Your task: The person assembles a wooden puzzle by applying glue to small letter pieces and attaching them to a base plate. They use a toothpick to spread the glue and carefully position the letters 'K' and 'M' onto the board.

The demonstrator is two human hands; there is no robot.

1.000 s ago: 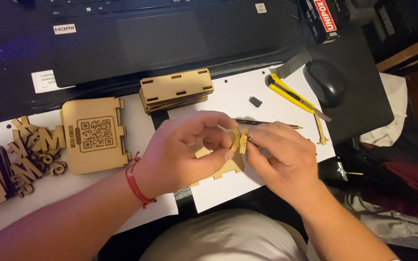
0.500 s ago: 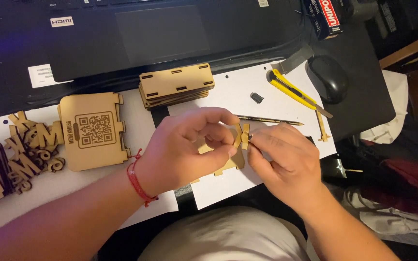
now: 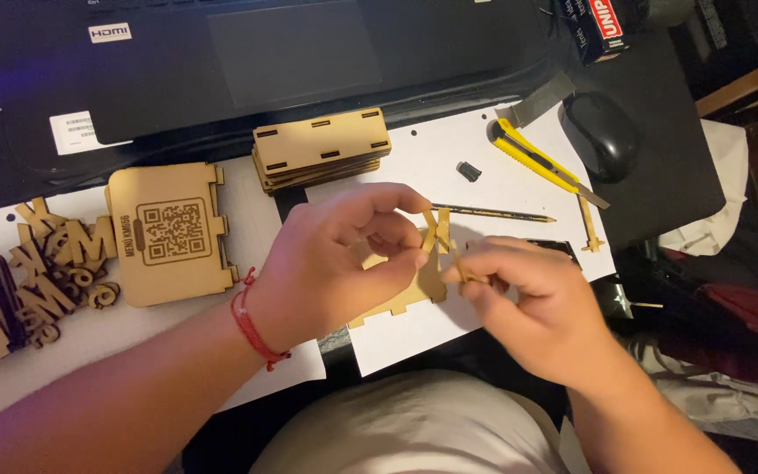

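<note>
My left hand, with a red string bracelet at the wrist, pinches a small upright wooden piece between thumb and fingers. Right beside it, my right hand pinches another thin wooden strip that touches the first piece. Both hands hover over a flat wooden panel with tabs, which lies on a white paper sheet. My palms hide part of the panel.
A stack of slotted wooden panels lies behind the hands. A wooden plate with an engraved square code and cut-out wooden letters lie at left. A pencil, yellow utility knife, black mouse and laptop are nearby.
My right hand has drawn slightly right and down from my left, so the two small wooden pieces now show between the fingertips. The view has shifted slightly.
</note>
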